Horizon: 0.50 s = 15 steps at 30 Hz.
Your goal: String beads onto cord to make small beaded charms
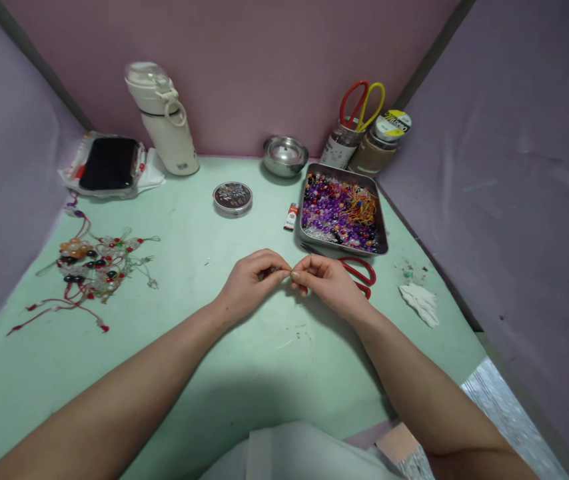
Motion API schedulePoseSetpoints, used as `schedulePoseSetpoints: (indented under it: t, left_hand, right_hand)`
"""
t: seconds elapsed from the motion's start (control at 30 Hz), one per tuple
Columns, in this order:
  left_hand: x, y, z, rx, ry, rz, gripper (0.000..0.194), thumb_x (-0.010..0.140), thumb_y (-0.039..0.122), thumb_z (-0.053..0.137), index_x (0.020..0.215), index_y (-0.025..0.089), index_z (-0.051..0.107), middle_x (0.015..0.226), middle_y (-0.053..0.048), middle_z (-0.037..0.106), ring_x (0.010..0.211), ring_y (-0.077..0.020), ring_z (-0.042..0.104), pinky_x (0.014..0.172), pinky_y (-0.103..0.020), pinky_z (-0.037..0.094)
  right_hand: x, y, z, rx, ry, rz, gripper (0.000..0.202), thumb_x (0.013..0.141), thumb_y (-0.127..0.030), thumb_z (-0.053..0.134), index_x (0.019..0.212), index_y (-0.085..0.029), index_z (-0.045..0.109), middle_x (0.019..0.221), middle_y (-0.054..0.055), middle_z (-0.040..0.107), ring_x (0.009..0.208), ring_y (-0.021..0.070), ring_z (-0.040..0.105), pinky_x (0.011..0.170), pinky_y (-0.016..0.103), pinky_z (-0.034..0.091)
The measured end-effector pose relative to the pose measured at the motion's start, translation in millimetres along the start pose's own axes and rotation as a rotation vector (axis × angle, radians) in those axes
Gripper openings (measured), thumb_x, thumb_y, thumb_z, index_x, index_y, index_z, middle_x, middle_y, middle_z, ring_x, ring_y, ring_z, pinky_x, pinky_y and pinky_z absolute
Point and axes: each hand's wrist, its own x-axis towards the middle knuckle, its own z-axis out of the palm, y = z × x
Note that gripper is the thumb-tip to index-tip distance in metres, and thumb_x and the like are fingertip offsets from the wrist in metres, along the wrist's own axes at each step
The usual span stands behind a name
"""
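My left hand (pixel 250 283) and my right hand (pixel 332 285) meet fingertip to fingertip above the middle of the table. Both are closed in a pinch around something tiny, too small to name. Just beyond my right hand lies a pair of red-handled scissors (pixel 363 272), partly covered by it. A metal tray (pixel 345 251) full of purple, black, red and clear beads stands behind that hand, with a tangle of orange and yellow cord (pixel 362 205) on the beads. Beside the tray is a small red and white lighter (pixel 291 217).
Beaded red-cord strings (pixel 89 263) lie at the left. Along the back stand a white bottle (pixel 167 127), a steel bowl (pixel 285 159) and jars (pixel 375 148), one holding scissors. A round container (pixel 233 199), a phone (pixel 109 163) and a crumpled tissue (pixel 420 303) rest on the table.
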Motion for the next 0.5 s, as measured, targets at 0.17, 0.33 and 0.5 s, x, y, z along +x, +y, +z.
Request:
schedulePoseSetpoints:
  t: [0.17, 0.33, 0.5]
  left_hand:
    - [0.4, 1.2, -2.5, -0.071, -0.04, 0.037, 0.011, 0.085, 0.023, 0.06, 0.081, 0.019, 0.07, 0.084, -0.005, 0.067, 0.08, -0.0156, 0.06, 0.074, -0.029, 0.046]
    - [-0.1, 4.2, -4.1, -0.113, -0.084, 0.041, 0.011, 0.084, 0.023, 0.061, 0.084, 0.02, 0.072, 0.085, -0.005, 0.067, 0.081, -0.0156, 0.061, 0.076, -0.03, 0.047]
    - [-0.5, 3.8, -3.9, -0.147, -0.114, 0.029, 0.015, 0.085, 0.024, 0.062, 0.094, 0.021, 0.073, 0.089, -0.006, 0.068, 0.083, -0.0158, 0.063, 0.077, -0.03, 0.048]
  right_hand:
    - [-0.3, 0.8, -3.7, 0.041, -0.037, 0.019, 0.024, 0.074, -0.038, 0.074, 0.075, -0.017, 0.062, 0.066, 0.0, 0.065, 0.053, 0.009, 0.051, 0.055, 0.026, 0.041]
    - [-1.6, -0.7, -8.1, 0.06, -0.103, 0.065, 0.024, 0.072, -0.037, 0.075, 0.073, -0.017, 0.064, 0.066, 0.0, 0.066, 0.053, 0.009, 0.052, 0.055, 0.026, 0.042]
    - [-2.9, -4.6, -8.1, 0.084, -0.125, 0.096, 0.026, 0.072, -0.038, 0.076, 0.07, -0.017, 0.062, 0.064, 0.001, 0.066, 0.052, 0.0092, 0.053, 0.055, 0.026, 0.043]
